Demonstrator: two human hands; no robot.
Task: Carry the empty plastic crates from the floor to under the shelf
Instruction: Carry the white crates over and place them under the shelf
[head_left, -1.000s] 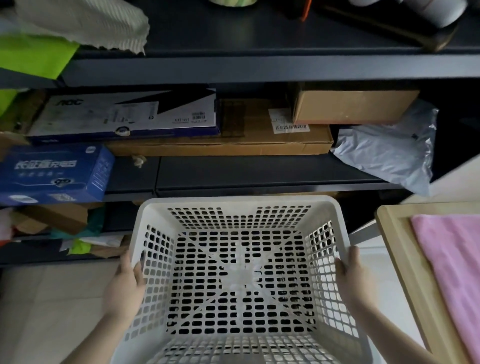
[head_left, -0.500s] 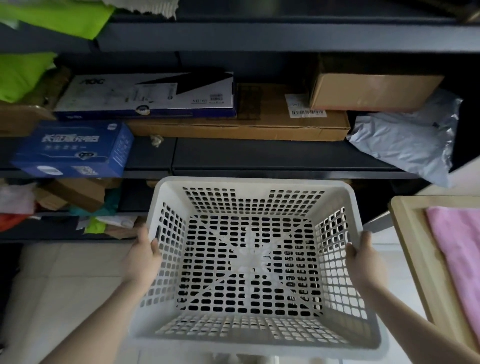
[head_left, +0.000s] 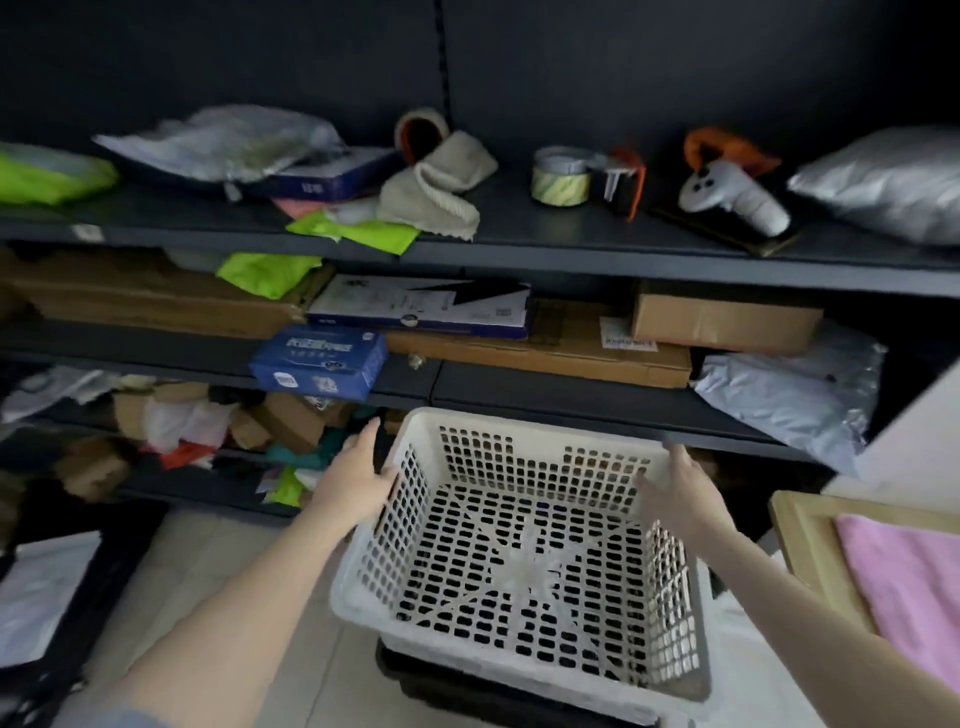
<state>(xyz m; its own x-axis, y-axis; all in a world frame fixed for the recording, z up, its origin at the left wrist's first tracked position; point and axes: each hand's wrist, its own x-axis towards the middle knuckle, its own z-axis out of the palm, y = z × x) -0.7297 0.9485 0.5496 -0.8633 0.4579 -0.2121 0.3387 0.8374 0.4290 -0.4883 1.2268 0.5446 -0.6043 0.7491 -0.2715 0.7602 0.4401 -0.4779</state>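
An empty white perforated plastic crate (head_left: 524, 561) sits low in front of the dark shelf unit, its far rim at the lowest shelf edge (head_left: 597, 421). It seems to rest on a dark crate (head_left: 467, 691) on the floor. My left hand (head_left: 358, 483) lies against the crate's left rim, fingers stretched forward and thumb at the rim. My right hand (head_left: 675, 491) is at the right rim with its fingers spread and blurred. Neither hand is curled around the crate.
The shelves hold cardboard boxes (head_left: 727, 327), a blue box (head_left: 319, 361), grey bags (head_left: 789, 395), tape (head_left: 561, 179) and a white controller (head_left: 727, 200). A wooden frame with pink cloth (head_left: 904, 577) stands at right. A black-framed panel (head_left: 47, 597) lies on the tiled floor at left.
The view has lifted and pulled back, showing an upper shelf. The crate has gone down and forward toward the bottom shelf. Both hands have gone from gripping its sides to stretched fingers.
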